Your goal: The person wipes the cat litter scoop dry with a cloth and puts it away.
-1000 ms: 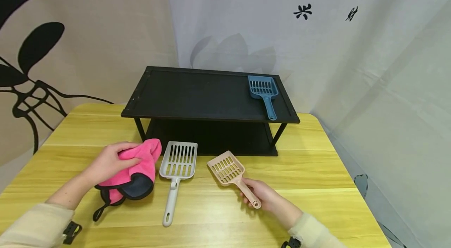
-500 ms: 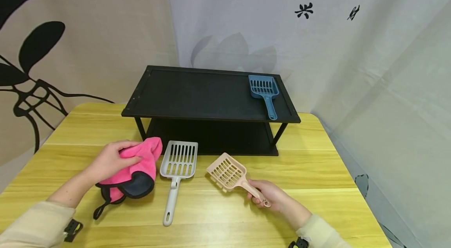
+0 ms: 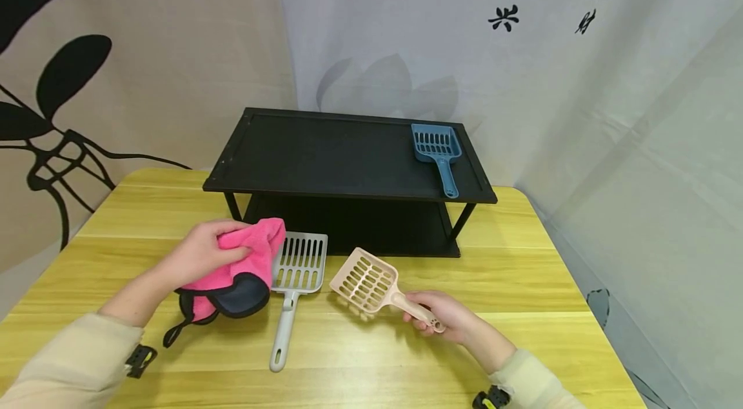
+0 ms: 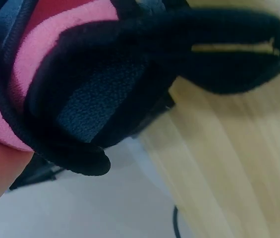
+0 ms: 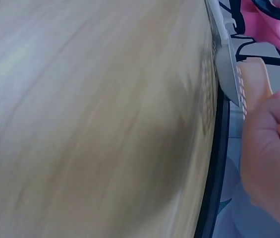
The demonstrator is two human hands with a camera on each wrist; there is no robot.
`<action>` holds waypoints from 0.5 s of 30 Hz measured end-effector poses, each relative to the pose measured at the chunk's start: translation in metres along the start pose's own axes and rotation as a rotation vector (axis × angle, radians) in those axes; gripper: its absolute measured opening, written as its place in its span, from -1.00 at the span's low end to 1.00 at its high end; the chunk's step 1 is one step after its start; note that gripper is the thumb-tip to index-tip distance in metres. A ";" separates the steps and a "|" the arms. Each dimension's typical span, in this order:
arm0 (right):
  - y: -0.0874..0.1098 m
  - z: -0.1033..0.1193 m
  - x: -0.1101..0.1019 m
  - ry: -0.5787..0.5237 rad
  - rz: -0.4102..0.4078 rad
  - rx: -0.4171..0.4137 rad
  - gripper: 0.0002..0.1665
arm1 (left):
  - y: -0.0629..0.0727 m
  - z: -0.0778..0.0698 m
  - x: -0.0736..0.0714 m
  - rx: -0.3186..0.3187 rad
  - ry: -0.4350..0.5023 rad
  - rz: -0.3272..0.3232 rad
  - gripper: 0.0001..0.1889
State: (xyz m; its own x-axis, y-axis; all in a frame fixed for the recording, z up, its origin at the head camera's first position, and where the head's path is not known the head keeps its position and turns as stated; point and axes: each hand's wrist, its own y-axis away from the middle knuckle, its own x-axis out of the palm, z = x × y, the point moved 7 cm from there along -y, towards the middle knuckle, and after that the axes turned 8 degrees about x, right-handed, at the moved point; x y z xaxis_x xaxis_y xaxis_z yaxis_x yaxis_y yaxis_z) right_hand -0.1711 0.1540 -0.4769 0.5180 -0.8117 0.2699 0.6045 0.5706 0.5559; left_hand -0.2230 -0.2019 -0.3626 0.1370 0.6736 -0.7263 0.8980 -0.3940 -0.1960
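Note:
My left hand (image 3: 206, 253) grips a pink cloth with dark trim and a hanging loop (image 3: 255, 267), held above the table. In the left wrist view the dark edging and loop of the cloth (image 4: 95, 99) fill the upper left. My right hand (image 3: 444, 315) holds a beige litter scoop (image 3: 371, 283) by its handle, its slotted head raised off the table with a shadow below. Between the hands a light grey litter scoop (image 3: 287, 312) lies on the table, the cloth overlapping its head's left edge from this viewpoint. The right wrist view shows the beige scoop (image 5: 253, 82) edge-on.
Behind the hands stands a black two-tier rack (image 3: 331, 154) on the wooden table (image 3: 511, 306). A blue litter scoop (image 3: 438, 154) lies at the right end of its top shelf. Curtain-like cloth with dark prints (image 3: 377, 22) hangs behind the table.
My left hand has lifted the pink cloth slightly and moved it right, toward the grey scoop. My right hand has raised the beige scoop off the table and tilted it.

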 end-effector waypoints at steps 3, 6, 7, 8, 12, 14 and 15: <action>-0.002 0.002 0.003 -0.012 0.014 0.004 -0.72 | -0.008 -0.009 0.004 0.028 0.009 0.012 -0.60; -0.004 0.004 0.008 -0.010 0.018 0.003 -0.72 | -0.019 -0.017 0.011 0.065 0.030 0.031 -0.63; -0.005 0.005 0.009 -0.010 0.020 0.004 -0.73 | -0.022 -0.020 0.013 0.080 0.035 0.036 -0.64; -0.005 0.006 0.011 -0.007 0.022 0.003 -0.73 | -0.026 -0.023 0.016 0.095 0.042 0.044 -0.65; -0.009 0.008 0.019 0.007 0.031 0.009 -0.74 | -0.037 -0.040 0.031 0.145 0.071 0.083 -0.71; -0.012 0.011 0.024 0.015 0.040 0.006 -0.74 | -0.041 -0.049 0.041 0.170 0.081 0.114 -0.72; -0.014 0.013 0.027 0.019 0.044 0.004 -0.74 | -0.043 -0.053 0.046 0.182 0.084 0.133 -0.72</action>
State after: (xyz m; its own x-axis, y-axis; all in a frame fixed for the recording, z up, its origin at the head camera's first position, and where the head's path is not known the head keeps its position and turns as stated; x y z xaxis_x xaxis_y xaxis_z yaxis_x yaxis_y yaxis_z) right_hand -0.1729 0.1229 -0.4673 0.5559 -0.7830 0.2791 0.5782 0.6055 0.5469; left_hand -0.2328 -0.1211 -0.3529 0.2899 0.6549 -0.6979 0.7806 -0.5837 -0.2236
